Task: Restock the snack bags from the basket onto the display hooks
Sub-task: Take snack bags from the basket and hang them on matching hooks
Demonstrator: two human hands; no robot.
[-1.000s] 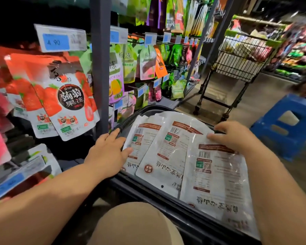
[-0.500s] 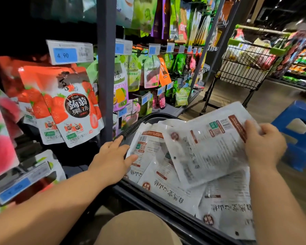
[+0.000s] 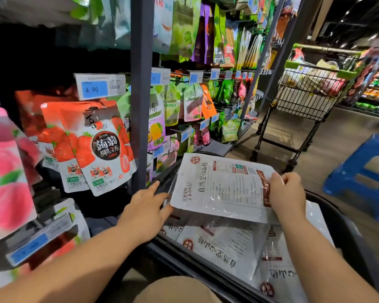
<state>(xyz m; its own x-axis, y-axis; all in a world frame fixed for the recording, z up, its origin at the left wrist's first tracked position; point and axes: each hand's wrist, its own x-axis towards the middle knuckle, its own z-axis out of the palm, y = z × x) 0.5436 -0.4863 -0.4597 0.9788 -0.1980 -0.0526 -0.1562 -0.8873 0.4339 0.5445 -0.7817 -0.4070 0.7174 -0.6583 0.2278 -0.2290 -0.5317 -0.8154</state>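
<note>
A white snack bag (image 3: 223, 189) with red print is held flat above the black basket (image 3: 341, 228). My right hand (image 3: 287, 193) grips its right edge. My left hand (image 3: 147, 204) touches the bag's lower left corner, fingers spread, beside the basket's ribbed handle (image 3: 167, 177). More white bags (image 3: 223, 248) of the same kind lie in the basket below. The display hooks (image 3: 184, 79) run along the shelf to the left and ahead, hung with coloured bags and blue price tags.
A strawberry jelly bag (image 3: 96, 147) hangs at left under a 4.90 tag (image 3: 94, 89). A dark upright post (image 3: 140, 88) stands between shelf sections. A wire shopping cart (image 3: 306, 95) and a blue stool (image 3: 363, 171) stand on the aisle floor to the right.
My right hand lifted one white bag out of the basket and turned it flat, its print now reading upright. My left hand moved from the basket handle to the bag's corner.
</note>
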